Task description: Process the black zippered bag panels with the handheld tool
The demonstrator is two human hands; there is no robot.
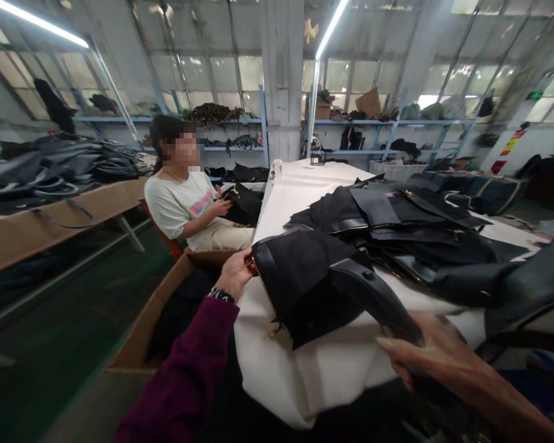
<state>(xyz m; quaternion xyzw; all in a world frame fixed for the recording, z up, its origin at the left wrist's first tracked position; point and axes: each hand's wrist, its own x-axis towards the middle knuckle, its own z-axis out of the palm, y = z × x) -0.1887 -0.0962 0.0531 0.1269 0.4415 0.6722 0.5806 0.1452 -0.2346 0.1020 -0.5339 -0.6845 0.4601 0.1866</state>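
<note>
My left hand, below a purple sleeve and patterned wristband, pinches the upper left corner of a black fabric bag panel. The panel lies on the white-covered table and hangs slightly past its left edge. A zipper with a gold-coloured pull runs along the panel's left side. My right hand is wrapped round the handle of a black handheld tool. Its broad flat head lies over the panel's right part; its exact kind I cannot make out. Behind is a heap of similar black zippered panels.
Left of the table, a seated person holds a black piece. An open cardboard box with dark cloth stands below my left arm. Black bag parts cover another table at left. Loaded blue shelves line the back wall.
</note>
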